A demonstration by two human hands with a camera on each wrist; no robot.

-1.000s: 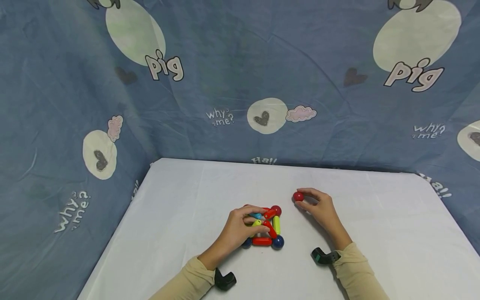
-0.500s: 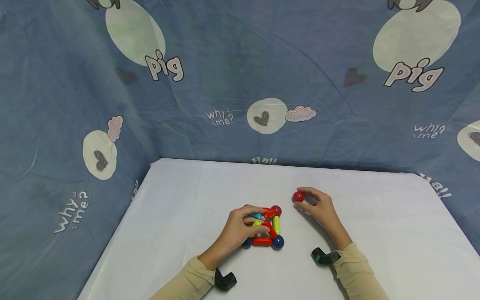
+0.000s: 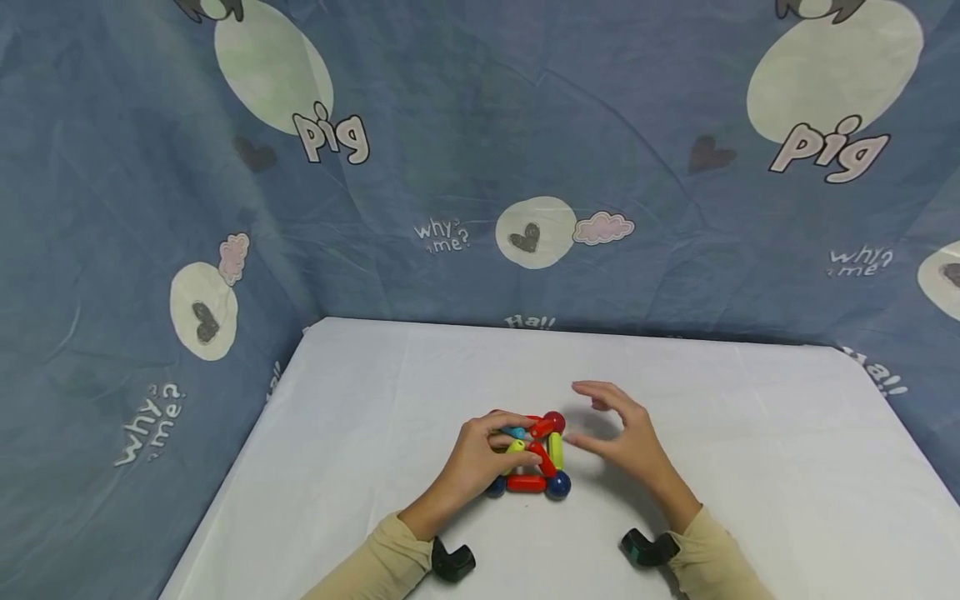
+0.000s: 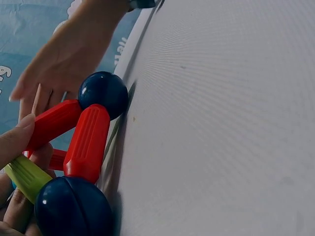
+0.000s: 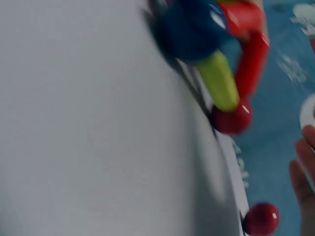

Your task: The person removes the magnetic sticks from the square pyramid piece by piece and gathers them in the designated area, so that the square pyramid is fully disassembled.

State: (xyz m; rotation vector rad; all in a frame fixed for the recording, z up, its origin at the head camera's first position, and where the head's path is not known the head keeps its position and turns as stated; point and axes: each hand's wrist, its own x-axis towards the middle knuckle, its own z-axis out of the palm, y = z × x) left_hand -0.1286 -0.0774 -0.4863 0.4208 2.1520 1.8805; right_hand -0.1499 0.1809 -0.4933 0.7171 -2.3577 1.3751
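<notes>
A small frame of magnetic rods and balls stands on the table. Its near side shows a red rod point(image 3: 527, 483) ending in a dark blue ball point(image 3: 558, 485); a yellow-green rod point(image 3: 555, 451) leads back to a red ball point(image 3: 554, 422). My left hand point(image 3: 472, 454) pinches slanted rods at its top, thumb against a red slanted rod point(image 4: 51, 123) in the left wrist view. My right hand point(image 3: 630, 433), fingers apart and holding nothing, hovers just right of the frame. A loose red ball point(image 5: 261, 219) lies beyond in the right wrist view, hidden in the head view.
A white cloth covers the table point(image 3: 375, 383). Behind it hangs a blue printed curtain point(image 3: 450, 167). Black wrist devices, the left one point(image 3: 453, 563) and the right one point(image 3: 649, 548), hang at the sleeves close over the table.
My right hand has let go of the loose red ball and come nearer, toward the frame, with its fingers spread. My left hand keeps its grip in the same place.
</notes>
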